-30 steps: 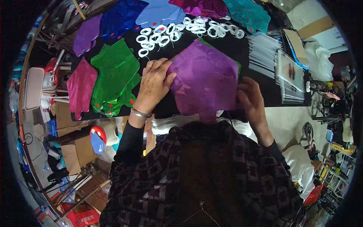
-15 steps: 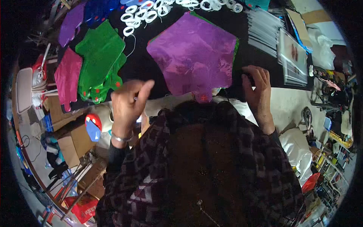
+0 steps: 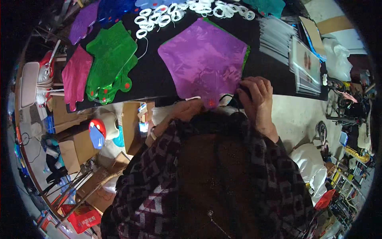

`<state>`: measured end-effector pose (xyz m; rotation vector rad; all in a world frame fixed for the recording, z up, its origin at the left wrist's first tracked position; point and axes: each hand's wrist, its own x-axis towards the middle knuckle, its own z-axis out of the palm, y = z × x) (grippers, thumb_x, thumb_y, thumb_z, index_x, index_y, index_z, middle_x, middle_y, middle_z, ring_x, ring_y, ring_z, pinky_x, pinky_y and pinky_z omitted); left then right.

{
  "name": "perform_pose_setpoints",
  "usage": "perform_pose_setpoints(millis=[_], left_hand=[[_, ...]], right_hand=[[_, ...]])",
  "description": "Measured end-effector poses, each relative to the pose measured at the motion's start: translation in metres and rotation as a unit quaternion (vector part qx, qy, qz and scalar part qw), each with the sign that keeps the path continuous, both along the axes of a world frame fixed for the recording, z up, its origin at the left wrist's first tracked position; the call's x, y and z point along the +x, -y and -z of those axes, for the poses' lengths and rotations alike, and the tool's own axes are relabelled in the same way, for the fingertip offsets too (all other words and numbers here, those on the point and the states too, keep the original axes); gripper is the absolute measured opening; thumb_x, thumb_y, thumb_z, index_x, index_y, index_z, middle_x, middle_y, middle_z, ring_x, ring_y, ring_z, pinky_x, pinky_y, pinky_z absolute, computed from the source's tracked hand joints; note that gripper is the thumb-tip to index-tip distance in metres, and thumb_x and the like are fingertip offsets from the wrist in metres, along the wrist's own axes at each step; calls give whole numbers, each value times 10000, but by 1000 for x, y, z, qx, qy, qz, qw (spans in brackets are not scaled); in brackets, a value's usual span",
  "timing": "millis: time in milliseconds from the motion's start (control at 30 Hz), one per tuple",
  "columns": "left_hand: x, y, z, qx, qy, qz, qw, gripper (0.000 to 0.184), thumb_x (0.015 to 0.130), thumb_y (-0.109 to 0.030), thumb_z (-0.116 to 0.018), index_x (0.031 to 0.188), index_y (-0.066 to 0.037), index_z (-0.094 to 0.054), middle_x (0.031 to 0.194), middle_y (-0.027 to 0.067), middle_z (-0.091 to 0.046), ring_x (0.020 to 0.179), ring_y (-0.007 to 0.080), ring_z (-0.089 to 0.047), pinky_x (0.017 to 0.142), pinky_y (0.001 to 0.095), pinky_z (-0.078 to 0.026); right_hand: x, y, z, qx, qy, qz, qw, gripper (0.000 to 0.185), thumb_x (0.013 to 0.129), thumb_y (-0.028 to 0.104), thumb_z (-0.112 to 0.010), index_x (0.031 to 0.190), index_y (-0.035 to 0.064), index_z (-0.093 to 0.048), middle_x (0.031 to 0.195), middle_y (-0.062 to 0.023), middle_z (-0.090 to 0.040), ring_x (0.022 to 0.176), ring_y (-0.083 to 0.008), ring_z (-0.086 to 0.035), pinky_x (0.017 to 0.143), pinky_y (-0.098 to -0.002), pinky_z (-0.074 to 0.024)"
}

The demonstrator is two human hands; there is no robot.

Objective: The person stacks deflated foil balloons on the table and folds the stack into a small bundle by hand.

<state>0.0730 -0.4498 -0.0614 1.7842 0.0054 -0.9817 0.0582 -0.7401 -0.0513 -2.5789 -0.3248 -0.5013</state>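
Observation:
A flat purple foil balloon (image 3: 205,57), shaped like a wide star, lies on the black-topped table with green foil showing along its right edge. Its short tail with a red dot points toward my body. My left hand (image 3: 187,109) is low at the table's front edge, beside the tail; its fingertips are hidden, so its grip does not show. At the balloon's lower right corner, my right hand (image 3: 258,93) has its fingers bent and closed on the foil edge. A small white strip (image 3: 193,98) shows above my left hand.
Green foil balloons (image 3: 109,59) and a pink one (image 3: 77,75) lie at left. White ribbon rolls (image 3: 159,20) line the back. Clear plastic sleeves (image 3: 274,38) and a stack of flat packets (image 3: 306,63) sit at right. Cardboard boxes (image 3: 133,127) stand below the table's left side.
My left hand has moved right and down to the balloon's tail. My right hand has moved left and down onto the balloon's right corner, its fingers closing there.

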Motion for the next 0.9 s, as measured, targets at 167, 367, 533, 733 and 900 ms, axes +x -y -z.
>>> perform_pose_setpoints(millis=[167, 367, 533, 733, 900], left_hand=[[13, 27, 11, -49, -71, 23, 996, 409, 1073, -312, -576, 1359, -26, -638, 1211, 44, -701, 983, 136, -645, 870, 271, -498], [9, 35, 45, -75, -23, 28, 997, 388, 1075, -338, -566, 1333, -66, -667, 1208, 49, -712, 974, 151, -660, 867, 262, -509], [8, 35, 36, -95, -25, 22, 995, 374, 1054, -336, -581, 1318, -91, -678, 1228, 66, -711, 1019, 161, -660, 895, 283, -512], [12, 40, 8, -177, -183, -40, 966, 343, 986, -295, -647, 1267, -103, -686, 1276, 103, -698, 1155, 164, -640, 975, 352, -508], [10, 41, 21, -281, -243, -71, 926, 287, 990, -305, -663, 1174, -90, -708, 1218, 89, -716, 1107, 166, -651, 943, 332, -521]], right_hand=[[23, 3, -9, -21, 13, 1, 1000, 280, 837, 83, -708, 1116, 81, -687, 1106, -66, -687, 1061, -286, -588, 960, -398, -456], [123, -5, -9, -76, 97, -62, 990, 299, 889, 126, -657, 1187, 96, -646, 1081, -78, -692, 1063, -306, -604, 928, -409, -462], [181, -13, 26, -100, 81, -61, 990, 332, 907, 134, -639, 1236, 103, -621, 1071, -64, -701, 1027, -301, -607, 915, -410, -460], [187, -16, 33, -24, 52, -108, 992, 315, 901, 148, -642, 1212, 108, -616, 1012, -57, -713, 972, -306, -609, 871, -421, -470], [193, -20, 36, -3, 65, -109, 992, 309, 904, 135, -631, 1210, 102, -615, 972, -53, -722, 942, -308, -611, 875, -410, -469]])
